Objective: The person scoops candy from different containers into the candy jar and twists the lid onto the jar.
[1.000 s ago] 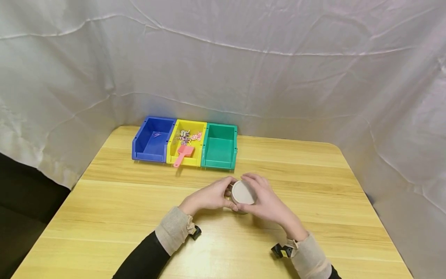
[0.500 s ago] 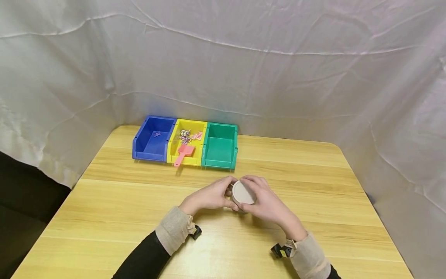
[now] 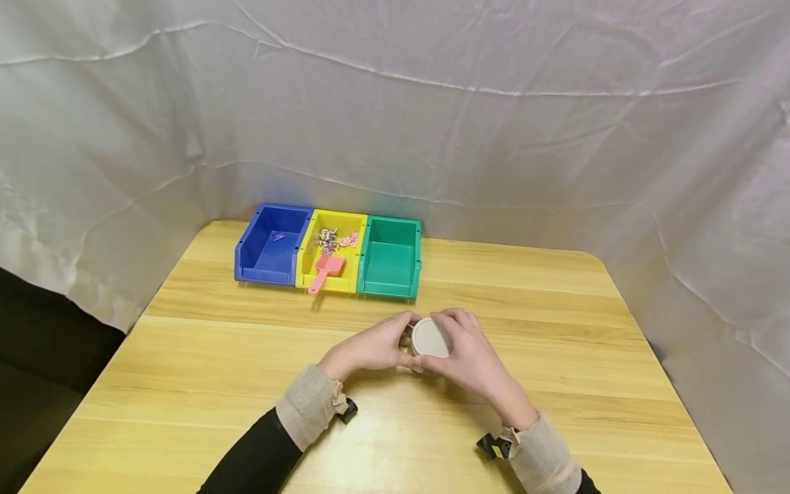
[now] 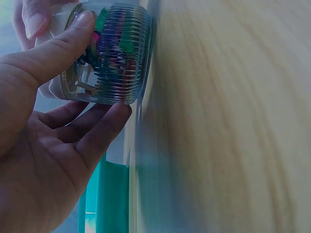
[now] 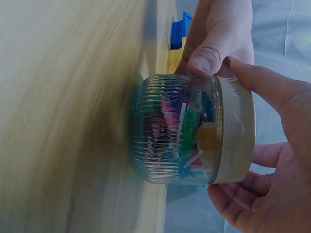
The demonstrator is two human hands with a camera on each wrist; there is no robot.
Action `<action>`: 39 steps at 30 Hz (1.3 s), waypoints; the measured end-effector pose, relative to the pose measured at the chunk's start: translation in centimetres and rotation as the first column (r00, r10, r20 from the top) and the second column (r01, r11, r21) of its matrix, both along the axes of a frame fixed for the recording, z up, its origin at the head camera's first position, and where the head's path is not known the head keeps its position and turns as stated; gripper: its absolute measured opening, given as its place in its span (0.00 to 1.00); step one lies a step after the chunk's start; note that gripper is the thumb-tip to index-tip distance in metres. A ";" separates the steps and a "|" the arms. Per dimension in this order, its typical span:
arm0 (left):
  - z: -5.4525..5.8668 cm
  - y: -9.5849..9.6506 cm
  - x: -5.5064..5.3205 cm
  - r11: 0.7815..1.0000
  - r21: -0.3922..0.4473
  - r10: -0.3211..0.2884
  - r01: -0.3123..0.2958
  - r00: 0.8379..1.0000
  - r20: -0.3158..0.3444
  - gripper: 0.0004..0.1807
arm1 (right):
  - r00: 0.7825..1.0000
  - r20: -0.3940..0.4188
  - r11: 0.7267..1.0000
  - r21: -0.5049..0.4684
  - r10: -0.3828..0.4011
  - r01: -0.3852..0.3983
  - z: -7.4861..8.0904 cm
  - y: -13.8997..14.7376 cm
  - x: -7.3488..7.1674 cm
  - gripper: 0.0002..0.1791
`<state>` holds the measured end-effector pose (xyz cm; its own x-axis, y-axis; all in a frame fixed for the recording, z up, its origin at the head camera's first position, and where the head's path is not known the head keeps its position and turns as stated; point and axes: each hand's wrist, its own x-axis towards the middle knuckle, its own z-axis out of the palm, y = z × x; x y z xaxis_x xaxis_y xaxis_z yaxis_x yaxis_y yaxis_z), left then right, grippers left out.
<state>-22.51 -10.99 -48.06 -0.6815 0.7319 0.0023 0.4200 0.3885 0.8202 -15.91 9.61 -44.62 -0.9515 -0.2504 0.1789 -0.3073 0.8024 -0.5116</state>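
Note:
A clear ribbed jar (image 5: 163, 131) stands upright on the table before me, filled with colourful wrapped pieces, some with white sticks. Its round beige lid (image 3: 430, 338) sits on the mouth; whether it is threaded tight I cannot tell. My left hand (image 3: 372, 346) grips the jar's body from the left, thumb on the near side and fingers on the far side in the left wrist view. Around the lid's rim curl the thumb and fingers of my right hand (image 3: 472, 353). In the right wrist view, the right fingertips (image 5: 223, 201) lie against the lid's edge.
Behind the jar, three joined bins stand in a row: blue (image 3: 271, 250) with a small purple piece, yellow (image 3: 345, 271) with several lollipop-like candies (image 3: 329, 240) and a pink scoop (image 3: 327, 267), and green (image 3: 390, 267). Grey curtains (image 3: 469, 137) enclose the wooden table (image 3: 524, 295).
My right hand has turned slightly on the lid: its thumb has shifted left and its fingers a little to the right. The left hand and the jar have stayed in place.

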 end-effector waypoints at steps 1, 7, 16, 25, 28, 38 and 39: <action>0.0 0.0 0.0 1.000 0.001 0.000 0.000 1.000 0.003 0.41 | 1.000 0.003 1.000 -0.004 0.013 -0.013 0.0 0.1 0.0 0.48; 0.0 -0.1 -0.1 1.000 0.013 -0.003 0.003 1.000 0.010 0.43 | 0.989 0.031 0.989 -0.029 0.145 -0.144 0.4 1.1 -0.4 0.47; 0.0 -0.1 -0.2 1.000 0.025 -0.011 0.011 1.000 -0.003 0.43 | 0.973 0.068 0.975 0.005 0.220 -0.221 0.6 1.8 -0.7 0.46; 0.1 0.0 0.0 1.000 0.008 0.000 0.001 1.000 -0.021 0.44 | 0.984 0.044 0.985 0.003 0.172 -0.172 0.6 1.5 -0.6 0.45; 0.1 0.0 0.0 1.000 -0.012 0.007 -0.007 0.999 -0.040 0.42 | 0.989 0.026 0.989 0.001 0.147 -0.147 0.6 1.4 -0.6 0.45; 0.6 0.1 0.5 1.000 -0.018 0.014 -0.016 0.995 -0.101 0.37 | 0.996 -0.041 0.997 0.031 0.077 -0.076 0.5 1.1 -0.2 0.45; 0.6 0.1 0.5 1.000 -0.019 0.017 -0.018 0.995 -0.100 0.37 | 0.996 -0.045 0.997 0.034 0.072 -0.071 0.5 1.0 -0.2 0.45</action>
<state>-21.99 -10.86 -47.42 -0.6912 0.7204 0.0568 0.4923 0.4119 0.7668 -16.10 10.63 -44.09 -0.9220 -0.3238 0.2124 -0.3869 0.7935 -0.4697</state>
